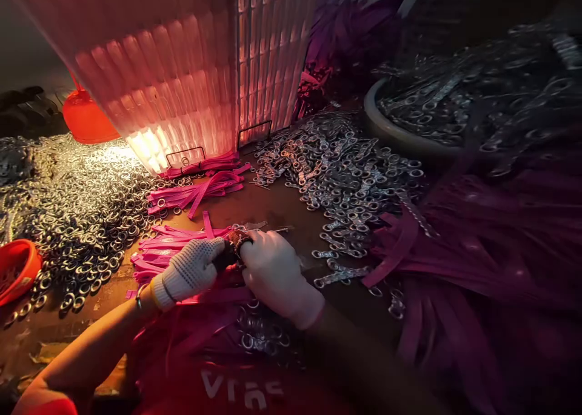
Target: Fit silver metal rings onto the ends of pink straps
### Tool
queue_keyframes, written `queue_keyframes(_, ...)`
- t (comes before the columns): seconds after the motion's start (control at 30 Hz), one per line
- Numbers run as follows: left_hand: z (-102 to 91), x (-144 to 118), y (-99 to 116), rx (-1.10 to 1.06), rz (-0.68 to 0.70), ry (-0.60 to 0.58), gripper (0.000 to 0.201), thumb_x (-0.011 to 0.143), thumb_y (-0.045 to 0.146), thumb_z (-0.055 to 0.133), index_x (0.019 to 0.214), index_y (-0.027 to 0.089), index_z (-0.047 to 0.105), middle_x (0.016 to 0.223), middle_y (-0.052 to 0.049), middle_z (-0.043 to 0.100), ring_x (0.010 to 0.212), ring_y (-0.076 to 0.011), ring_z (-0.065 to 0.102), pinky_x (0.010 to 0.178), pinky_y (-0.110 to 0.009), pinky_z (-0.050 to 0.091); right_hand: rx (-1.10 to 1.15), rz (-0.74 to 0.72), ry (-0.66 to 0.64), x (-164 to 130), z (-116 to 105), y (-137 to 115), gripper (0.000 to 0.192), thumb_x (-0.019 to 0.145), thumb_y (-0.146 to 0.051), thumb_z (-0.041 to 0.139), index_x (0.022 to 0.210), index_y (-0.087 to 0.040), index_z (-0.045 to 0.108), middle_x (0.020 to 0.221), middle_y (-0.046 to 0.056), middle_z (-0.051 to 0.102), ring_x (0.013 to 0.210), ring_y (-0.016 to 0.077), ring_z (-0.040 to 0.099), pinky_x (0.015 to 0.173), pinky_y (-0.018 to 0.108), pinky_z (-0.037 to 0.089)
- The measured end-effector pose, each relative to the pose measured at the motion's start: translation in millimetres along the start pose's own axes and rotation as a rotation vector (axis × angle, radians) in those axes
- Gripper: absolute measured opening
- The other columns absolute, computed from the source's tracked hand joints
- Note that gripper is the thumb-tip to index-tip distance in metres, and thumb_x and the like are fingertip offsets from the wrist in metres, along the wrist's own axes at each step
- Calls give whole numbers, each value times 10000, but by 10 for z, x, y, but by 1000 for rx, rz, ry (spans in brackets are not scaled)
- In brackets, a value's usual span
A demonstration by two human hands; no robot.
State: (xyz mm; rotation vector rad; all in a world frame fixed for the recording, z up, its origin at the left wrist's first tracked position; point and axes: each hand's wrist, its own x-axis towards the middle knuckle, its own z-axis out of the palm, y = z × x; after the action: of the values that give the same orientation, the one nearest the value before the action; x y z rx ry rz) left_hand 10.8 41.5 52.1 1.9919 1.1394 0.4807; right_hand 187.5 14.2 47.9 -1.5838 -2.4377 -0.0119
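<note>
Both my hands wear white knit gloves and meet at the middle of a brown table (268, 206). My left hand (193, 271) is closed around a small dark piece where a pink strap (200, 297) ends. My right hand (273, 269) pinches the same spot, with a small metal ring at its fingertips. Finished pink straps (157, 248) lie just left of my hands. A second bundle of pink straps (195, 191) lies farther back. What exactly sits between my fingers is hidden.
Loose metal rings (86, 209) cover the left of the table, metal clips (341, 172) the right. A lit woven basket (182, 69) stands behind. An orange bowl (18, 266) sits far left, a grey basin (409, 133) of clips back right, a heap of pink straps (477, 245) on the right.
</note>
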Motion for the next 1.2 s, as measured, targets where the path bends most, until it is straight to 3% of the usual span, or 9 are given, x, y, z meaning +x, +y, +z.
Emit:
queue_keyframes(0.13, -4, -15, -12, -160, -133, 38, 263, 905, 288, 505, 759, 128, 653, 557, 11, 540, 520, -93, 430, 515, -211, 322, 66, 38, -146, 16, -151, 3, 271, 738, -54, 526, 950, -151, 664, 1102, 154, 672, 929, 265, 619, 748, 344, 399)
queue_keyframes(0.3, 67, -61, -38, -27, -76, 36, 231, 897, 251, 536, 770, 130, 686, 698, -20, 663, 653, -116, 539, 602, -213, 384, 96, 41, -341, 29, -104, 26, 281, 782, -80, 494, 1023, -133, 627, 852, 124, 719, 791, 252, 674, 618, 317, 378)
queue_keyframes(0.5, 83, -58, -18, 82, -29, -30, 183, 858, 176, 532, 720, 136, 644, 679, -14, 667, 628, -118, 549, 582, -211, 370, 13, -150, -234, -34, 133, 24, 149, 840, -137, 482, 886, -113, 622, 726, 152, 695, 631, 230, 640, 537, 307, 304)
queue_keyframes(0.7, -421, -148, 35, 231, 6, -107, 184, 847, 182, 552, 879, 180, 733, 835, -37, 737, 724, -159, 633, 685, -237, 459, 56, -175, -146, -36, 65, 30, 168, 852, -160, 499, 953, -122, 628, 767, 120, 697, 624, 206, 608, 557, 310, 293)
queue_keyframes(0.8, -718, -267, -101, 276, -97, 16, 149, 827, 266, 634, 860, 206, 767, 829, -45, 748, 734, -180, 647, 688, -243, 484, 115, -81, -212, -89, 0, 161, 178, 828, -180, 543, 962, -119, 644, 791, 119, 699, 680, 213, 614, 610, 307, 346)
queue_keyframes(0.93, -709, -381, -299, -125, -266, 203, 216, 751, 291, 749, 932, 176, 777, 794, -68, 739, 594, -135, 597, 523, -193, 456, 308, 11, -118, -65, 121, 758, 205, 869, -218, 552, 1019, -156, 676, 985, 113, 719, 888, 211, 641, 765, 280, 423)
queue_keyframes(1.03, -501, -339, -322, -693, -438, 290, 263, 821, 368, 712, 878, 112, 736, 585, -35, 630, 392, -59, 415, 357, -152, 325, 100, 443, -76, 100, 357, 1363, 264, 925, -243, 505, 1083, -144, 692, 1025, 150, 726, 947, 242, 662, 784, 295, 449)
queue_keyframes(1.1, -390, -253, -288, -1052, -526, 268, 326, 873, 400, 665, 847, 78, 708, 537, -24, 572, 374, -51, 402, 333, -141, 317, -110, 697, -146, 243, 530, 1660, 267, 920, -221, 509, 1077, -119, 700, 1019, 183, 721, 945, 270, 676, 768, 313, 463)
queue_keyframes(1.2, -311, -132, -247, -1363, -595, 100, 385, 930, 402, 580, 975, 39, 701, 680, -94, 646, 460, -92, 539, 351, -157, 383, -205, 773, -176, 408, 749, 1811, 255, 891, -155, 537, 1071, -72, 696, 1051, 226, 697, 998, 307, 671, 782, 340, 484)
